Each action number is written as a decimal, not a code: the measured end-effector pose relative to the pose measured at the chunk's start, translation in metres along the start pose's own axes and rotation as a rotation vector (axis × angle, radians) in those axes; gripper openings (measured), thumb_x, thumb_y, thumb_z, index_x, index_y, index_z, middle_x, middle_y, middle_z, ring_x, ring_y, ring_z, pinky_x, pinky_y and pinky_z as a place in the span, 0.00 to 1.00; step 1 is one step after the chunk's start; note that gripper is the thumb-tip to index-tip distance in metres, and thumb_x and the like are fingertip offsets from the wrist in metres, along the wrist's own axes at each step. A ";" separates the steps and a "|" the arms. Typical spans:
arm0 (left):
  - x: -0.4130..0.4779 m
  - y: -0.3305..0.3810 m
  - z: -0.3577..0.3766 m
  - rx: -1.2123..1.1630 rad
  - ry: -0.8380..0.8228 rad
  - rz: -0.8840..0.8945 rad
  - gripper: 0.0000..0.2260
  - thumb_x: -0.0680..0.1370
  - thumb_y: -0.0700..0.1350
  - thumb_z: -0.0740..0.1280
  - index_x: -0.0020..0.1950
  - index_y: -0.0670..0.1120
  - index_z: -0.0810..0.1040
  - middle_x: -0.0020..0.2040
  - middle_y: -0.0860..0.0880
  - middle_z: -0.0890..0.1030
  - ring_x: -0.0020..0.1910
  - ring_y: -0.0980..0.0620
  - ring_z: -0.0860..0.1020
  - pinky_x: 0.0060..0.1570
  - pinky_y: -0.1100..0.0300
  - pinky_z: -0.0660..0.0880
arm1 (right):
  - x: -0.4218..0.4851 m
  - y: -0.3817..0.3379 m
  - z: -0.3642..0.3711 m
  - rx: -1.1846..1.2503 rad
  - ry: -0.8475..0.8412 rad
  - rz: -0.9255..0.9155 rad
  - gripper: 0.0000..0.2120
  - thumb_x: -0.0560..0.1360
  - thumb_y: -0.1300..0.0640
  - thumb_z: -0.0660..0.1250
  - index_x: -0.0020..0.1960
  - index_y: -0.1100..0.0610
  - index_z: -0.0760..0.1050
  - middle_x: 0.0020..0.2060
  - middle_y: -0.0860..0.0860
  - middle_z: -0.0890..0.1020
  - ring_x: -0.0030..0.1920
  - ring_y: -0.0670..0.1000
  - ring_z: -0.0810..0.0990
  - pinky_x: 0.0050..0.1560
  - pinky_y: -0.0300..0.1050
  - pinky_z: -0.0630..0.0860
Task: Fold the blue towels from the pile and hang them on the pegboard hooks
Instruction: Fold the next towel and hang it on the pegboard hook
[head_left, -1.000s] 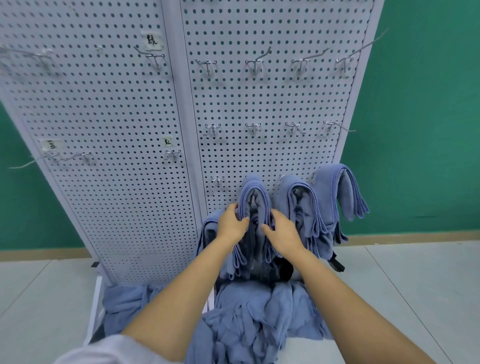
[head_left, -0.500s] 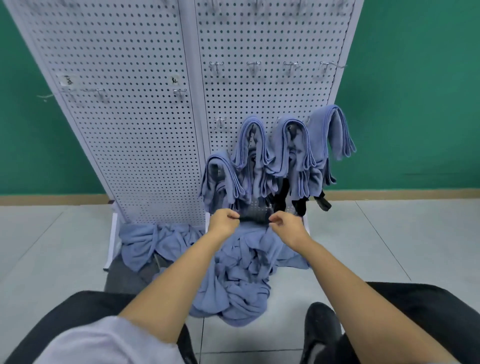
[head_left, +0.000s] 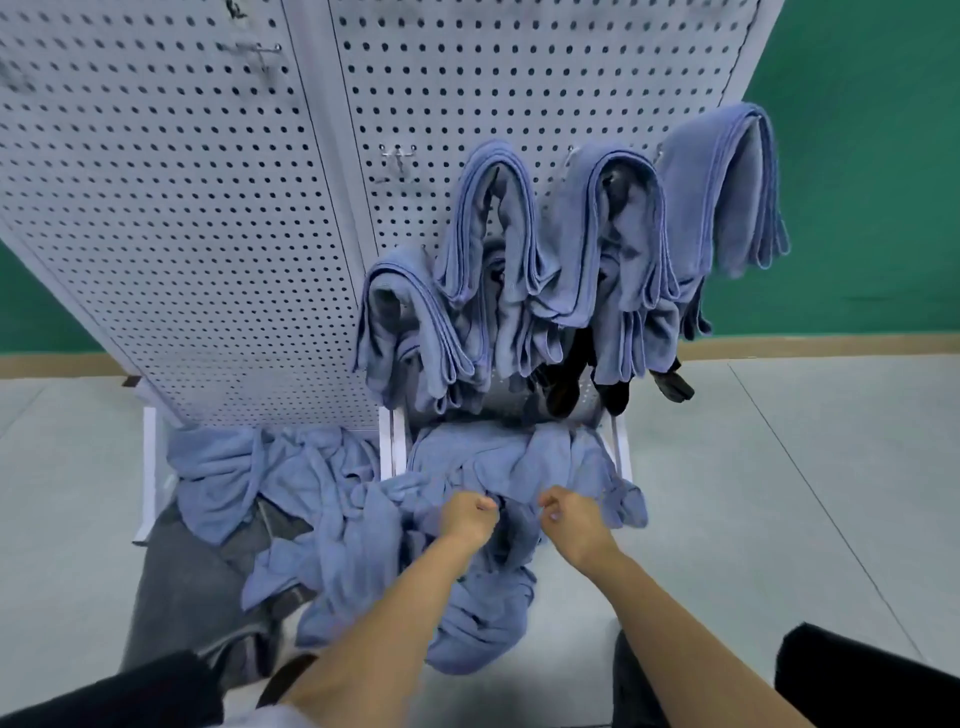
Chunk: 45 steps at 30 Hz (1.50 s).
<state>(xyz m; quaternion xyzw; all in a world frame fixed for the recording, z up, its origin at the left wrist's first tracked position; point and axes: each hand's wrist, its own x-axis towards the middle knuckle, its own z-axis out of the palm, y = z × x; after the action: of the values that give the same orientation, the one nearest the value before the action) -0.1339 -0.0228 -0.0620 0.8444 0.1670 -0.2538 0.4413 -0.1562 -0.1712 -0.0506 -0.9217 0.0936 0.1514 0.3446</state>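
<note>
Four folded blue towels hang side by side on the low hooks of the white pegboard (head_left: 208, 208): the lowest (head_left: 410, 322) at the left, then a second (head_left: 493, 234), a third (head_left: 618, 234) and the highest (head_left: 727, 182) at the right. A crumpled pile of blue towels (head_left: 337, 493) lies on the floor at the board's foot. My left hand (head_left: 470, 519) and my right hand (head_left: 569, 522) are down on top of the pile, close together. Their fingers are curled and pinch the fabric of one towel.
A bare hook (head_left: 397, 153) sticks out left of the hung towels. Black straps (head_left: 571, 374) dangle below them. A grey cloth (head_left: 182, 587) lies under the pile's left side. The board's white feet (head_left: 148, 467) rest on the pale tiled floor. My dark-trousered legs (head_left: 857, 675) fill the bottom corners.
Both hands left the towel hanging on the hook, dropped down to the floor pile and closed on its fabric. My view tilted downward and moved closer to the board.
</note>
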 end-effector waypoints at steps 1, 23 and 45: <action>0.013 -0.001 0.008 -0.036 -0.003 -0.038 0.12 0.76 0.40 0.63 0.38 0.35 0.79 0.40 0.30 0.76 0.41 0.40 0.79 0.39 0.57 0.72 | 0.008 0.004 0.005 0.003 0.004 0.012 0.08 0.74 0.67 0.61 0.50 0.58 0.75 0.36 0.54 0.76 0.40 0.52 0.74 0.37 0.40 0.67; -0.061 0.089 -0.047 -0.316 0.007 0.289 0.13 0.82 0.42 0.55 0.38 0.47 0.67 0.38 0.44 0.68 0.38 0.50 0.66 0.39 0.59 0.64 | -0.034 -0.039 -0.075 0.258 0.108 -0.139 0.12 0.76 0.69 0.61 0.56 0.57 0.71 0.47 0.53 0.75 0.41 0.51 0.74 0.41 0.37 0.70; -0.194 0.117 -0.175 0.277 -0.347 0.489 0.21 0.66 0.50 0.79 0.56 0.45 0.80 0.50 0.49 0.85 0.51 0.50 0.83 0.56 0.52 0.79 | -0.122 -0.165 -0.192 0.376 0.536 -0.571 0.04 0.74 0.62 0.69 0.40 0.58 0.77 0.23 0.48 0.72 0.24 0.41 0.68 0.32 0.31 0.66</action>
<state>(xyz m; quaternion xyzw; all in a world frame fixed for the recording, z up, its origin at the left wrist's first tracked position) -0.1833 0.0458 0.2111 0.8555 -0.1544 -0.3009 0.3922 -0.1839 -0.1672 0.2293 -0.8385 -0.0532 -0.2144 0.4981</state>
